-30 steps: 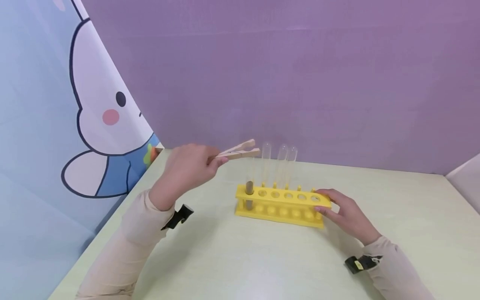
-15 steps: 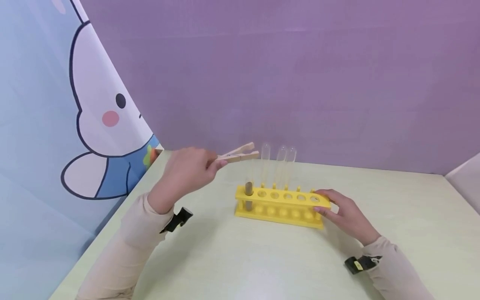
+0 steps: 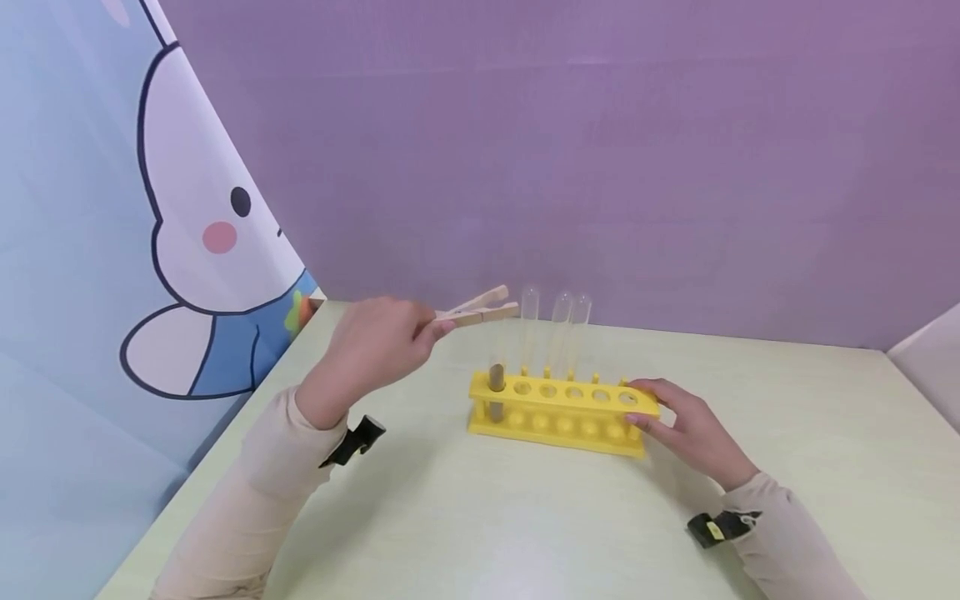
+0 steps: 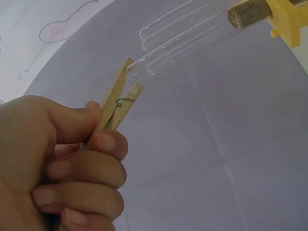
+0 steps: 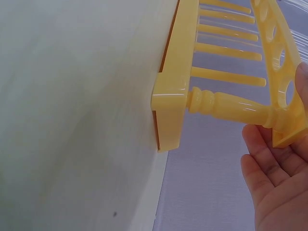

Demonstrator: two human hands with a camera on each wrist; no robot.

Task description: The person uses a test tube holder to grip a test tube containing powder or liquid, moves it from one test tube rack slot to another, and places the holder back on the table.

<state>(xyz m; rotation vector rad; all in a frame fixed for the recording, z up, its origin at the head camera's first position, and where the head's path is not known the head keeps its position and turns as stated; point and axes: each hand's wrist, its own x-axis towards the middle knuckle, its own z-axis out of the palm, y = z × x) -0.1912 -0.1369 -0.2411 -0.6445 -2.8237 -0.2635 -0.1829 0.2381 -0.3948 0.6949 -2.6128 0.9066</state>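
Observation:
My left hand (image 3: 382, 346) grips a wooden test tube clamp (image 3: 480, 315), its handle inside the curled fingers. In the left wrist view the clamp's parted tips stand about the end of a clear test tube (image 4: 159, 57). That tube stands in the leftmost hole of the yellow test tube rack (image 3: 558, 442), with a grey-brown cylindrical piece (image 3: 497, 379) low in it. At the rack's right end my right hand (image 3: 693, 429) holds the top bar, thumb in front and fingers behind. The right wrist view shows its fingertips beside the bar's end (image 5: 284, 137).
Behind the holes, several clear tubes (image 3: 562, 312) stand upside down on the rack's pegs (image 3: 596, 378). The rack stands on a pale table (image 3: 480, 517). A purple backdrop (image 3: 570, 167) rises behind, and a cartoon-printed cloth (image 3: 67, 275) hangs at the left.
The left hand and clamp have lowered very slightly, and the clamp's tips remain apart. The right hand keeps its hold on the rack's end.

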